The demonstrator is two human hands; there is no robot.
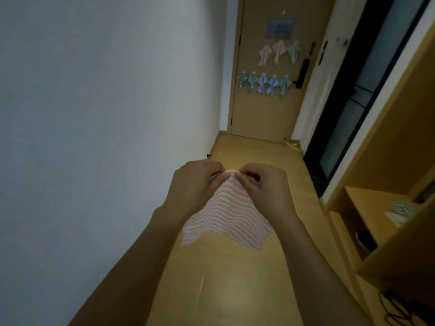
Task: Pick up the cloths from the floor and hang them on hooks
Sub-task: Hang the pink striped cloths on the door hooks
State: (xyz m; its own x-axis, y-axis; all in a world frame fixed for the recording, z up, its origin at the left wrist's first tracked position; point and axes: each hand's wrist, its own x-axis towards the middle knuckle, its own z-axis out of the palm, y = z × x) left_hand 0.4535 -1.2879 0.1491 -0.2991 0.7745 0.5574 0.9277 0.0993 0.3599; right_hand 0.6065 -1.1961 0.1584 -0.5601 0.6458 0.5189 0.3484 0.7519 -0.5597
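A pink and white striped cloth hangs in front of me above the floor. My left hand and my right hand pinch its top corner together, fingertips almost touching. The rest of the cloth drapes down between my forearms. Far ahead, the wooden door carries two rows of hooks with cloths hung on them: three in the upper row, pink and green, and several in the lower row, green and blue.
A narrow corridor with a wooden floor runs to the door. A white wall lies to the left. A dark glass panel and a wooden shelf unit holding a folded striped cloth stand to the right. Black cables lie at the lower right.
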